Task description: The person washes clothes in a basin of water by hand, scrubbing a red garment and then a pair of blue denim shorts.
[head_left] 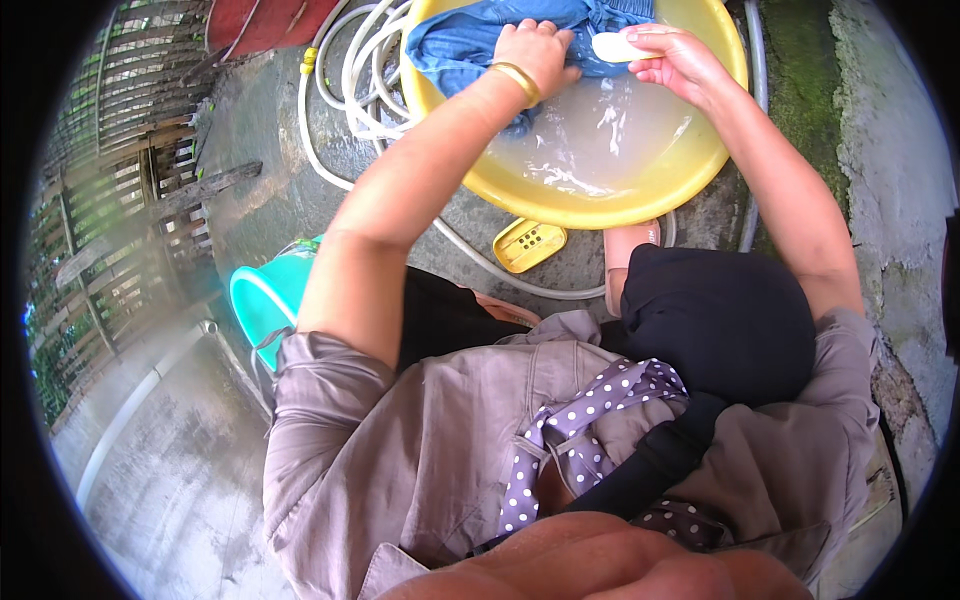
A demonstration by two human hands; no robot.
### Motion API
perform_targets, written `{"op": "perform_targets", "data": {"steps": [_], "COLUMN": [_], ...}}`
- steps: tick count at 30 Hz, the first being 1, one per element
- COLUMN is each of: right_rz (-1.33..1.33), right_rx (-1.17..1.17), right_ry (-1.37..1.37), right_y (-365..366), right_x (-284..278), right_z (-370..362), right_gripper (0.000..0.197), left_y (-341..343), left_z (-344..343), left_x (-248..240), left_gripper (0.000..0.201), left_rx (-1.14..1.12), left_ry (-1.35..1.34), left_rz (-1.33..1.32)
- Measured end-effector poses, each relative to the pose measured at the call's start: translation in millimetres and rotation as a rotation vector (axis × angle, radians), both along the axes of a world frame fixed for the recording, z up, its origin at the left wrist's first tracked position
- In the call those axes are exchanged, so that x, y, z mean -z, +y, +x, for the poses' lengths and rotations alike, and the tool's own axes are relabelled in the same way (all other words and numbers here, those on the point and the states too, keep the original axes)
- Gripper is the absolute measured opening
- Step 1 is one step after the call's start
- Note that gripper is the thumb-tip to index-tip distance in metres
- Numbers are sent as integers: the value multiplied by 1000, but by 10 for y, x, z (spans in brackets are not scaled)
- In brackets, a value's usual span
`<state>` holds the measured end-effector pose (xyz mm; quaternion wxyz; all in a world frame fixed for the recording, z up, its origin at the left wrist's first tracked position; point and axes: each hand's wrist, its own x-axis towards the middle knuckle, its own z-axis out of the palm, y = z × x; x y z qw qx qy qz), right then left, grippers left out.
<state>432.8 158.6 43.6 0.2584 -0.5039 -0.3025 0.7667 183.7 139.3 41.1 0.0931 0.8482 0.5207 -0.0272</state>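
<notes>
A wet blue denim-like garment (455, 45) lies bunched along the far side of a wide yellow basin (600, 215), partly over its rim. My left hand (535, 62), with a gold-coloured bangle at the wrist, rests on the cloth with its fingers apart. Just to its right, my right hand (680, 62) pinches a white bar of soap (612, 47) above the garment. Cloudy water with some suds fills the basin below both hands. The garment's far end is cut off by the top of the picture.
A yellow soap dish (512, 256) with drain holes sits on the wet ground before the basin. A pale hose (303, 125) lies coiled at the left. Closer in stands a turquoise tub (258, 298). A slatted fence (125, 190) is far left; a rough wall (905, 150) runs along the right.
</notes>
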Motion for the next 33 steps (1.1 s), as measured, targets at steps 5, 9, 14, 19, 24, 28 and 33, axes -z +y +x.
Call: {"op": "perform_targets", "data": {"steps": [5,9,14,19,24,28,33], "right_rz": [21,23,77,134,133,66,40], "right_rx": [40,104,167,24,-125,-140,-200], "right_ry": [81,74,193,352,297,202,126], "right_y": [-8,30,40,-18,-159,-262,-250], "right_x": [-127,-167,-537,-824,-861,-650,-503], "right_z": [20,290,288,104,-313,-418,-592], "right_gripper": [26,29,30,37,39,36,40], "left_y": [158,310,39,-235,-140,-286,-437], "left_z": [-195,-425,-597,-720,-1607,-2007,-1903], "left_x": [317,-226,-1533,-1989,-1332,-688,-685], "left_gripper": [40,21,14,9,25,41,41], "left_rx": [-183,-395,-485,-297,-817,-1066,-957], "left_ry": [40,-931,-1721,-1920,-1658,-1207,-1179], "left_rz": [-128,-594,-844,-927,-741,-632,-591]}}
